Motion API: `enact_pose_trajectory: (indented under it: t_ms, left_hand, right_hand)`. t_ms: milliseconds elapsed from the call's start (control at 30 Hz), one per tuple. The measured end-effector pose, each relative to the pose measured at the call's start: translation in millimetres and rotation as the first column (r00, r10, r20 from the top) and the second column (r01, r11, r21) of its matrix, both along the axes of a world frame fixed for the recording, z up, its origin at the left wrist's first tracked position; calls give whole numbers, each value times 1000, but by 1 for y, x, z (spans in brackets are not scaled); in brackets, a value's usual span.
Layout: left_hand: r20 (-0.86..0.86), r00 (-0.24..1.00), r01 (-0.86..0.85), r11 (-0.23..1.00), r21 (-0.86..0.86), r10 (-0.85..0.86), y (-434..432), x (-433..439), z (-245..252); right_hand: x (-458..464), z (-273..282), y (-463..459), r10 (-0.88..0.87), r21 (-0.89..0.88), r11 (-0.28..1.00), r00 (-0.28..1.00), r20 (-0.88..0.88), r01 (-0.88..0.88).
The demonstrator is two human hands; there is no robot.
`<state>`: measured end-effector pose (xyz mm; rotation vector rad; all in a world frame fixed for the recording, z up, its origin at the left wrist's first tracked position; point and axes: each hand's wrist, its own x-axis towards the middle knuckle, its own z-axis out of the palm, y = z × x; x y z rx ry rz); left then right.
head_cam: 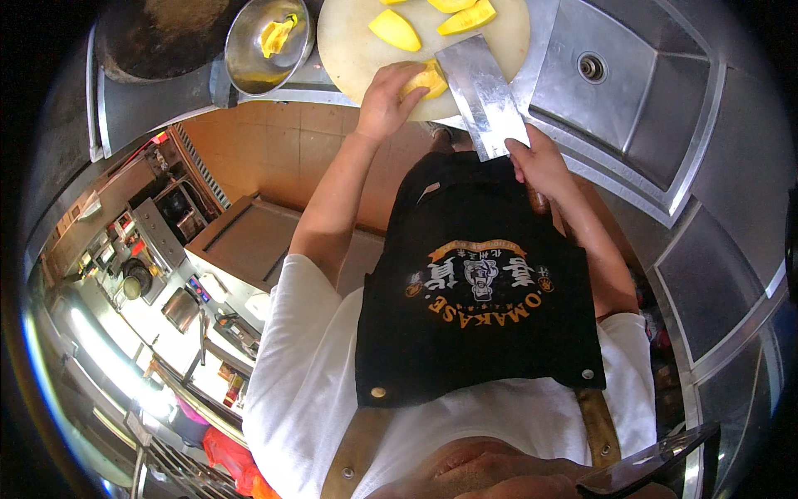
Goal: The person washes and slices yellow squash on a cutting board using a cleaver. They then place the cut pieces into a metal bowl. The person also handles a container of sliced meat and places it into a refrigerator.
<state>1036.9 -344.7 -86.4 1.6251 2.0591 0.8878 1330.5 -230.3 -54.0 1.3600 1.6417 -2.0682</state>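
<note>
My left hand [393, 100] rests on a peeled yellow piece of fruit or squash [429, 80] near the front edge of a round, pale cutting board [349, 68]. Fingers and thumb grip the piece from its left side. In my right hand [541, 161] is a Chinese cleaver [480, 93] with a broad steel blade and a wooden handle. The blade's far corner is beside the piece's right end; whether they touch I cannot tell. Farther back on the board lie more yellow pieces, among them a wedge [395, 30] and a longer one [467, 17].
A steel bowl [240, 47] with yellow scraps stands left of the board. Beyond it is a large dark wok or pan [162, 37]. A steel sink [586, 106] with a drain adjoins the board's right side. The metal counter edge [299, 95] runs before me.
</note>
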Motion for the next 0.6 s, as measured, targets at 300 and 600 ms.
enact_pose_trajectory:
  t_ms: [300, 600]
  left_hand:
    - [-23, 1000, -13, 999, 49, 14, -4, 7, -10]
    - [-64, 998, 21, 995, 97, -15, -5, -2, -23]
  right_hand:
    - [-3, 6, -2, 9, 1, 1000, 1000, 30, -9]
    - [-23, -7, -6, 54, 102, 993, 993, 101, -64]
